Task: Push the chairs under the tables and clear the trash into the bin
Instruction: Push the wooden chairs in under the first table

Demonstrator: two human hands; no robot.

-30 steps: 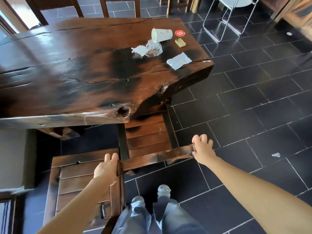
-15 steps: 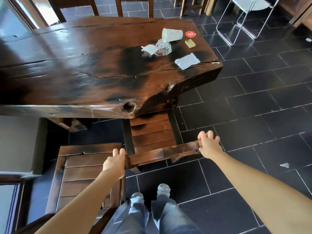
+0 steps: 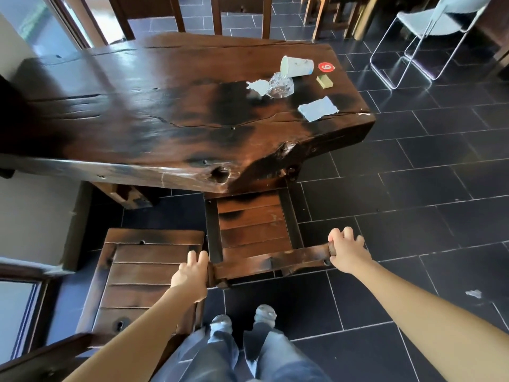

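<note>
A dark wooden chair stands with the front of its slatted seat under the heavy slab table. My left hand grips the left end of its backrest rail and my right hand grips the right end. Trash lies on the table's far right part: a tipped paper cup, crumpled clear plastic, a torn white scrap, a pale napkin and a small yellow block. A small paper scrap lies on the floor to the right.
A second wooden chair stands out from the table, just left of my left hand. More wooden chairs line the table's far side. A white metal-framed chair is at the upper right. A red number disc sits by the cup.
The chair has slid further under the table with both hands pushing on its backrest. I have stepped forward, so the table looks closer.
</note>
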